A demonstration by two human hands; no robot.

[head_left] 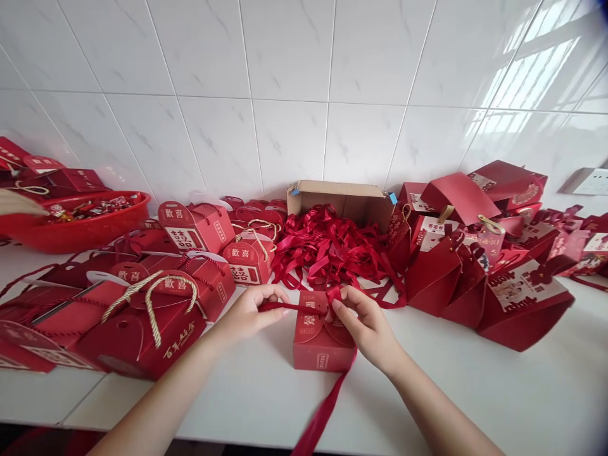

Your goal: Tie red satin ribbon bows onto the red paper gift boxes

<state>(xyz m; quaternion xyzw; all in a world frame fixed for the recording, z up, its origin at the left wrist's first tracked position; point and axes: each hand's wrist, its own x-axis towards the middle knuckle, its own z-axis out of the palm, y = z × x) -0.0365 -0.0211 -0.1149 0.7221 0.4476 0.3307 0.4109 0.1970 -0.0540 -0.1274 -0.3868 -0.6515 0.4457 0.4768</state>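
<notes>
A small red gift box [313, 348] with pale printed characters stands on the white counter in front of me. Across its top runs a dark red ribbon [304, 308], and one long tail hangs over the counter's front edge. My left hand [260, 310], left of the box, pinches one part of the ribbon between thumb and fingers. At the box's top right, my right hand [365, 320] is closed on a gathered part of the same ribbon. The fingers partly hide where the ribbon crosses itself.
Behind the box, loose red ribbons [332, 247] spill from an open cardboard box [339, 189]. Red gift boxes with rope handles [142, 323] crowd the left; more red boxes [522, 291] stand right. Another person's hand [19, 202] reaches over a red basin [71, 234] of wrapped sweets.
</notes>
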